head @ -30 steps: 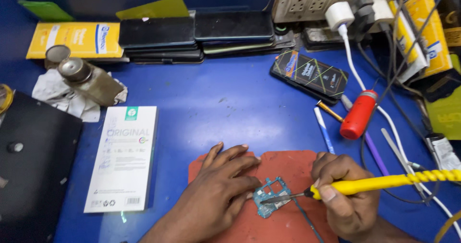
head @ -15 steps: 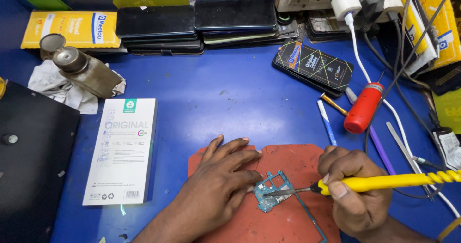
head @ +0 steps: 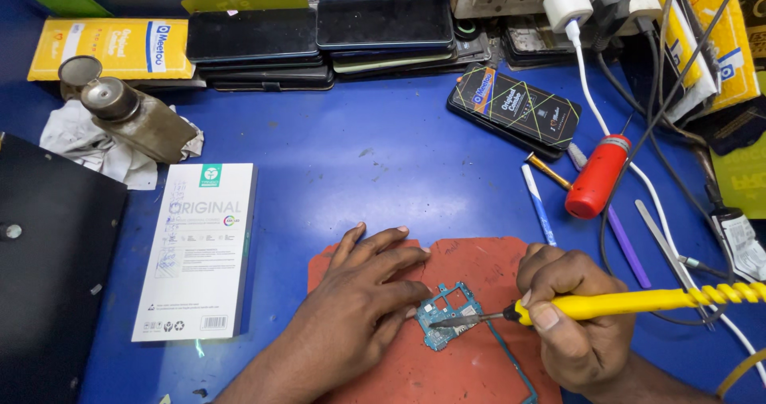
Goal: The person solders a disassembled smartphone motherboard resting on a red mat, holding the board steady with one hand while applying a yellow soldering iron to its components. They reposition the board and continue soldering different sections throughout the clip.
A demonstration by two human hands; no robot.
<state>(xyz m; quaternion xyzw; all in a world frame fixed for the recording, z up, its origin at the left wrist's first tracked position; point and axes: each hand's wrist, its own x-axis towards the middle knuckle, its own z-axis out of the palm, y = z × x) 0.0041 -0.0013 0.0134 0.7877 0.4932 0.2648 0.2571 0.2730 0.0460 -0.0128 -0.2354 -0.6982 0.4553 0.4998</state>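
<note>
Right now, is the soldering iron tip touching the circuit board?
Touching. Head view: the yellow soldering iron in the right hand has its tip on the circuit board, steadied by the left hand.

Bright even overhead light, sharp, soft shadows

Two bare forearms without sleeves, left hand [head: 363, 292] and right hand [head: 574, 324] ungloved, ringless, short-nailed.

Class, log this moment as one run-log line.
left hand: pressing circuit board onto red mat | right hand: holding yellow soldering iron | tip: on the board
</note>
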